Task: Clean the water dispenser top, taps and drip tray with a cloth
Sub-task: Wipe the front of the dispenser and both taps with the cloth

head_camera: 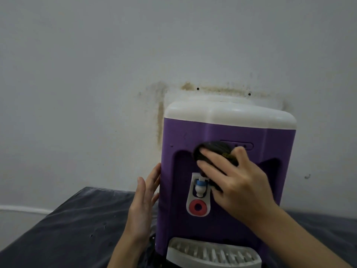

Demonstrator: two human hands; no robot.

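Behind everything, filling twelve o'clock, a pale wall [96, 64] carries brownish stains just above and to the left of the machine; at six o'clock a tabletop [77, 225] under a dark cover bears the water dispenser [218, 225], which stands upright against the wall, right of centre; its body is purple, and its white top [229, 115] sits at about one o'clock from the middle of the view; at six o'clock, at the foot of the machine, the white slotted drip tray [212, 254] juts forward; on the front panel a white plate holds a tap [200, 187] with a blue collar, and a red ring [198, 206] lies directly below it; of the hands, the right hand [237, 188] comes in from five o'clock and presses a dark cloth [214, 149] flat against the purple front, just above the tap, fingers spread over the cloth and holding it to the panel; the left hand [144, 202] comes up from seven o'clock, open and flat, holding nothing, its fingertips [157, 171] touching the left side of the dispenser; a second tap, if present, is hidden behind the right hand.
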